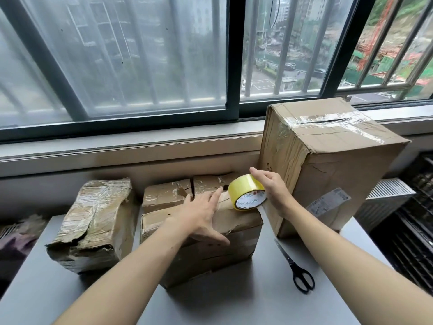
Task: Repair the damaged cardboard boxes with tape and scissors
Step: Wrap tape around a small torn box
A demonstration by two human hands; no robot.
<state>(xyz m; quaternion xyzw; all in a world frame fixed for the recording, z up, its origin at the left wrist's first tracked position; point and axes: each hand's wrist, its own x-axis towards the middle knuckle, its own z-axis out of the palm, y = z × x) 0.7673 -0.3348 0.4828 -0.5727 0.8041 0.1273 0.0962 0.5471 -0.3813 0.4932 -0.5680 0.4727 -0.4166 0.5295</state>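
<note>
A crumpled middle cardboard box (201,252) lies on the grey table (257,301), its top flaps torn and gaping. My left hand (201,212) presses flat on the box top with fingers spread. My right hand (271,191) grips a yellowish roll of tape (246,191) at the box's top right corner. Black-handled scissors (295,268) lie on the table right of the box. A battered, tape-wrapped box (93,226) sits at the left. A tall box (328,160) with taped top stands at the right.
A window sill (140,146) and a barred window run behind the boxes. Dark wire racks (412,231) stand off the table's right edge. Cloth-like clutter (16,238) lies past the left edge.
</note>
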